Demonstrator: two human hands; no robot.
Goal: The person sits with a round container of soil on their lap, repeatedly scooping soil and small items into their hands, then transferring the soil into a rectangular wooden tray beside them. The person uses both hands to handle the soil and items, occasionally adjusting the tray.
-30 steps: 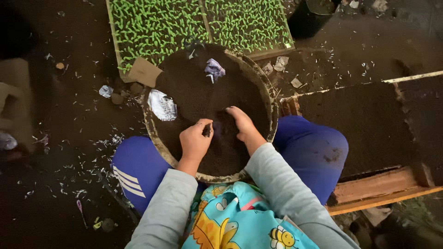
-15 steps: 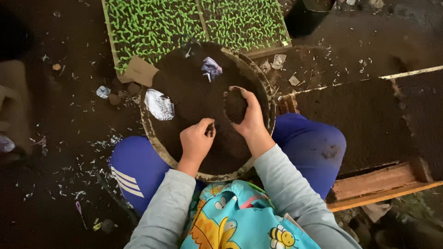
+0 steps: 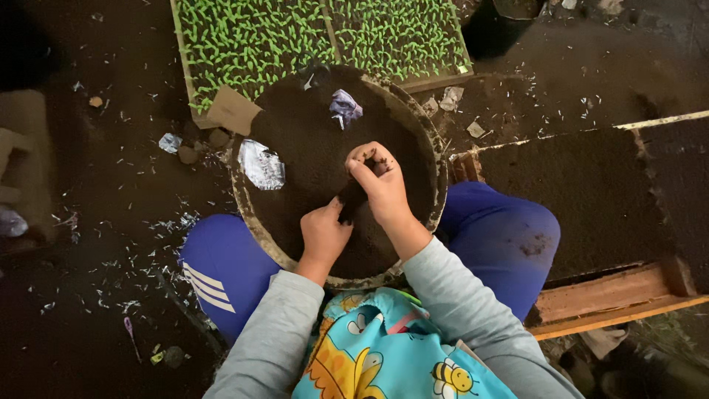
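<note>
Littered dirt floor, round basin (image 3: pixel 251 210) of dark soil (image 3: pixel 310 148), both hands (image 3: pixel 323 235) (image 3: pixel 380 185) pinching one dark clump (image 3: pixel 351 199).

Soil basin (image 3: pixel 255 214) on lap: seedling trays (image 3: pixel 310 33) behind it, foil scrap (image 3: pixel 262 164) in its left part, both hands in middle.

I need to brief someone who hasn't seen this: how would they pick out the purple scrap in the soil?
Start at the big round basin of dark soil on the person's lap. At its far edge, near the green seedling trays, lies a small crumpled purple wrapper. The silvery foil piece at the basin's left rim is larger and shiny.
</note>
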